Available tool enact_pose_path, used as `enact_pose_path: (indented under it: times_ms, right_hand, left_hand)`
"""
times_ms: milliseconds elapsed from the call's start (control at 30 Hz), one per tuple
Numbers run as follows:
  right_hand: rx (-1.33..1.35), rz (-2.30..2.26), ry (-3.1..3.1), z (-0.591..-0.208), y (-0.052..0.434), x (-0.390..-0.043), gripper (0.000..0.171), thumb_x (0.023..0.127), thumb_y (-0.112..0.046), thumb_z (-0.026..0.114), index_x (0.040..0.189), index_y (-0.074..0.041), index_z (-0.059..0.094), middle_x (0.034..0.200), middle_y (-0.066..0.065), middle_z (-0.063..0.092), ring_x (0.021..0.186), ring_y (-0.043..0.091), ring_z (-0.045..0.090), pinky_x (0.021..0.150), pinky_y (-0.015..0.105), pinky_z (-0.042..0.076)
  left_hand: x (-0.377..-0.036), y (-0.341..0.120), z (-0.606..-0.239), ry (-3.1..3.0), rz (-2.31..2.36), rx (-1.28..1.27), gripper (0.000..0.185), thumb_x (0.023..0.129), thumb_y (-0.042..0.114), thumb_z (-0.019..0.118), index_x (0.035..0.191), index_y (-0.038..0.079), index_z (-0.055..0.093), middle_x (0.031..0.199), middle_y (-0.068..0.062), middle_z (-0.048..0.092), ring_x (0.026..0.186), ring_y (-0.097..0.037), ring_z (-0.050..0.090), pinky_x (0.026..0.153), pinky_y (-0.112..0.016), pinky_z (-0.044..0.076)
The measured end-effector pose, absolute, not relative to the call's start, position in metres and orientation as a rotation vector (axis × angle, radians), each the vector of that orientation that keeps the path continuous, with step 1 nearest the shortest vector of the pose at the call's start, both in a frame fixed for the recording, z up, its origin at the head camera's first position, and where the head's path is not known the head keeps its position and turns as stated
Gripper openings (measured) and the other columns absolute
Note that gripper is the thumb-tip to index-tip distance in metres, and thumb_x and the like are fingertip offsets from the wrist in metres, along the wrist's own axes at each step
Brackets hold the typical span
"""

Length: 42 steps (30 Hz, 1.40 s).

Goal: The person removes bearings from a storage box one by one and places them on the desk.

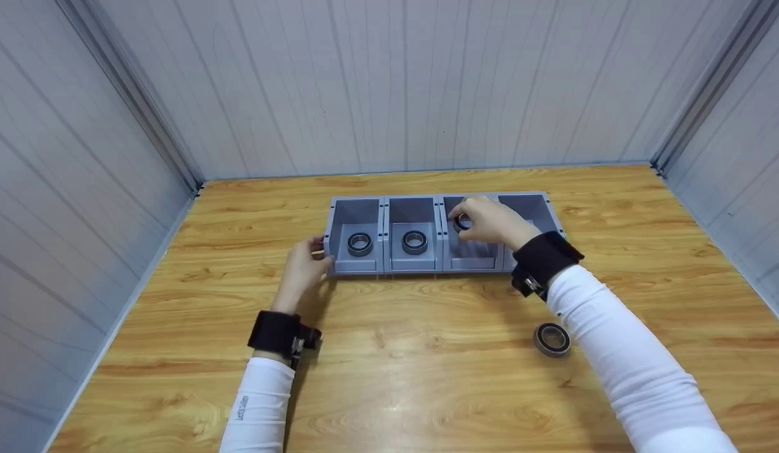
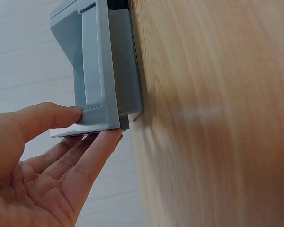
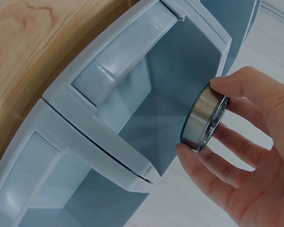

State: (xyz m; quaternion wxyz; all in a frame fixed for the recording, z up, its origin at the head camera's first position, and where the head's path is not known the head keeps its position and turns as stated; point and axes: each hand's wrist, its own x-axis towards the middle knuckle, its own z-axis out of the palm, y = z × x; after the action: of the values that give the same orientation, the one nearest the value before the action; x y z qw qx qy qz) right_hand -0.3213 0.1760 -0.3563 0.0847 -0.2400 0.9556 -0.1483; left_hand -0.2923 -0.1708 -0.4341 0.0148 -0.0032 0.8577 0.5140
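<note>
Right hand (image 1: 490, 223) pinches a bearing (image 3: 204, 118) over the third bin (image 1: 470, 255); left hand (image 1: 304, 267), fingers straight, steadies the bin row's end; a loose pinch could drop it outside.

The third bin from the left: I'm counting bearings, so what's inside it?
No bearing lies in the third bin; its visible floor is bare. The right hand holds a bearing over it, hiding the back.

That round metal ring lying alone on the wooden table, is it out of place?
Somewhat: the loose metal bearing ring lies on the table, while two others sit inside the grey bins and the right hand holds another.
</note>
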Motion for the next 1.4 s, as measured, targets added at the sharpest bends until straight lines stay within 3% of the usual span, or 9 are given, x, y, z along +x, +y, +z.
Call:
enact_pose_path:
  times_ms: [267,833,1400]
  right_hand:
    - [-0.743,-0.429,2.854,-0.354,0.177,-0.32,0.043,0.091,-0.007,0.066,0.133,0.002,0.066,0.136,0.023,0.067,0.115,0.038,0.066,0.093,0.049,0.055]
    - [-0.698,-0.415,2.817,-0.345,0.176,-0.313,0.043,0.093,-0.009,0.068,0.135,0.001,0.064,0.14,0.023,0.064,0.129,0.04,0.061,0.107,0.054,0.054]
    - [-0.747,-0.357,2.837,-0.333,0.175,-0.301,0.04,0.091,-0.011,0.071,0.129,0.002,0.068,0.13,0.023,0.07,0.119,0.038,0.067,0.101,0.052,0.057]
  left_hand:
    - [-0.291,-0.17,-0.433,2.681,1.598,-0.004,0.051,0.093,-0.007,0.057,0.142,-0.017,0.046,0.14,-0.037,0.057,0.132,-0.047,0.059,0.114,-0.049,0.052]
    - [-0.291,-0.17,-0.433,2.671,1.624,-0.009,0.05,0.093,-0.008,0.057,0.14,-0.017,0.047,0.139,-0.038,0.058,0.129,-0.048,0.06,0.113,-0.048,0.052]
    - [-0.29,-0.17,-0.432,2.677,1.596,-0.013,0.051,0.094,-0.006,0.057,0.143,-0.016,0.045,0.14,-0.037,0.057,0.131,-0.047,0.059,0.115,-0.049,0.051]
